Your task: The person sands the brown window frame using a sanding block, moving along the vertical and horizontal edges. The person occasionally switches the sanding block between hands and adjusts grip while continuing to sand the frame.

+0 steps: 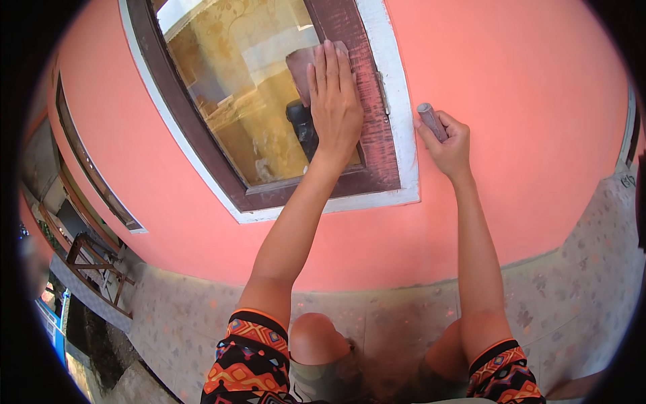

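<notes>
My left hand [334,111] lies flat with its fingers stretched out over a brownish sheet of sandpaper [301,67]. It presses the sheet against the right side of a dark brown window frame [378,151], and part of the sheet overlaps the glass. Pinkish, scuffed streaks mark the wood beside the hand. Off to the right, in front of the pink wall, my right hand [449,145] is closed around a short grey-brown roll [431,120] that looks like rolled sandpaper.
Window glass [235,87] reflects yellow and dark shapes. White trim [397,87] borders the frame, with a metal hinge [383,93] at its edge. The pink wall [511,101] curves around. Below is a speckled tile floor [390,316]. A wooden stand [101,266] is at far left.
</notes>
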Demonstrator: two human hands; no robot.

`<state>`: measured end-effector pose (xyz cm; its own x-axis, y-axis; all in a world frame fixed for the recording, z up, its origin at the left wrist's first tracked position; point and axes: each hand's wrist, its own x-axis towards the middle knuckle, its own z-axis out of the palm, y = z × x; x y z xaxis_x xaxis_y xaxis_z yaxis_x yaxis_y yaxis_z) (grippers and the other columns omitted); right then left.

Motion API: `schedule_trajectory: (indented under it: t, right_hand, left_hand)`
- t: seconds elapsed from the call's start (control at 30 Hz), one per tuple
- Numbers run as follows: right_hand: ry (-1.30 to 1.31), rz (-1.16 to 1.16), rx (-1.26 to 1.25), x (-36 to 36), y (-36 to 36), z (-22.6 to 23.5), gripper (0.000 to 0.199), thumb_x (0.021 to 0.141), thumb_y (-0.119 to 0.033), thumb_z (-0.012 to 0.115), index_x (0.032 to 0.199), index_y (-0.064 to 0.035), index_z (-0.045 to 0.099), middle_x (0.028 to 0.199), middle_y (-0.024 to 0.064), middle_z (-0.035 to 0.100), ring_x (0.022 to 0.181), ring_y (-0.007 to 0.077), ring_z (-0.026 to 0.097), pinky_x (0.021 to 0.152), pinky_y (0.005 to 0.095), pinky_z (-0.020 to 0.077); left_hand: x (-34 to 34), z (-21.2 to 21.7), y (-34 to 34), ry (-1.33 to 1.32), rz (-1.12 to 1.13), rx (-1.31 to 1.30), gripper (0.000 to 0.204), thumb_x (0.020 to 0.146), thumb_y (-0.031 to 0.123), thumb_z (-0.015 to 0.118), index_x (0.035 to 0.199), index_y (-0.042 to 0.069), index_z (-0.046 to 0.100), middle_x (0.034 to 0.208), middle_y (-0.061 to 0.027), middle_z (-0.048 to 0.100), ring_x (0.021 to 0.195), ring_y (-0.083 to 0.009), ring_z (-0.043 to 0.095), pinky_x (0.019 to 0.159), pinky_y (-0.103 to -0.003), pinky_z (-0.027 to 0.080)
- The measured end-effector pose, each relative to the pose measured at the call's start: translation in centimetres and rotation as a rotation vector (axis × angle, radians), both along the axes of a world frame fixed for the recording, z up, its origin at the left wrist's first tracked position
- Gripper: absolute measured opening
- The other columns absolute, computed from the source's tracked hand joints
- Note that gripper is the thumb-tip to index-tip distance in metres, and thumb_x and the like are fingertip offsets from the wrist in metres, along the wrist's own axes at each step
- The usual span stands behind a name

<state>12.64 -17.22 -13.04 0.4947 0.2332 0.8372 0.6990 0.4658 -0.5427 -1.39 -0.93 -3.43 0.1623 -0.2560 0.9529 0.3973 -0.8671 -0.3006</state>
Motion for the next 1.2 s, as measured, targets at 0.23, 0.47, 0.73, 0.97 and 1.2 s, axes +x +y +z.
schedule_trajectory:
  t: [0.23,0.47,0.73,0.97,1.2]
  right_hand:
    - [0.014,0.029,-0.003,0.1,-0.1,-0.1,0.022,0.099,-0.020,0.083,0.093,0.0006,0.078,0.070,-0.0022,0.065,0.065,0.0044,0.054,0.059,0.0258,0.0417]
    - [0.031,-0.034,-0.066,0.4,0.0,0.0,0.023,0.099,-0.022,0.084,0.095,0.0002,0.078,0.070,-0.0040,0.062,0.066,0.0040,0.051,0.058,0.0264,0.0397]
    - [-0.048,-0.018,0.025,0.3,0.2,-0.1,0.024,0.100,-0.019,0.082,0.089,-0.0009,0.073,0.068,-0.0042,0.059,0.061,0.0036,0.051,0.054,0.0256,0.0387]
    - [0.007,0.037,0.009,0.4,0.0,-0.1,0.021,0.098,-0.021,0.083,0.098,-0.0003,0.080,0.069,-0.0047,0.062,0.065,0.0033,0.051,0.058,0.0254,0.0396]
    - [-0.043,-0.027,0.008,0.2,0.2,-0.2,0.028,0.101,-0.017,0.081,0.082,-0.0017,0.068,0.067,-0.0043,0.057,0.059,0.0036,0.050,0.053,0.0254,0.0384]
  left_hand:
    - [1.4,6.4,1.0,-0.065,-0.089,0.101,0.049,0.112,0.010,0.053,0.158,-0.008,0.049,0.168,-0.0265,0.045,0.160,-0.0439,0.037,0.131,-0.058,0.030]
    - [-1.3,-3.1,-0.1,0.106,-0.093,0.023,0.050,0.111,0.010,0.055,0.158,-0.007,0.050,0.169,-0.0250,0.046,0.159,-0.0425,0.039,0.131,-0.057,0.030]
    - [2.0,10.4,1.4,0.021,-0.160,0.151,0.052,0.113,0.012,0.050,0.161,-0.007,0.044,0.170,-0.0267,0.042,0.162,-0.0435,0.033,0.134,-0.053,0.024]
    - [-0.9,-0.8,0.3,0.106,-0.164,0.086,0.048,0.109,0.012,0.058,0.154,-0.005,0.055,0.167,-0.0202,0.050,0.159,-0.0378,0.041,0.130,-0.054,0.033]
    - [-0.2,3.1,0.9,0.069,-0.073,0.098,0.049,0.111,0.013,0.056,0.157,-0.004,0.053,0.168,-0.0210,0.049,0.160,-0.0387,0.040,0.131,-0.057,0.031]
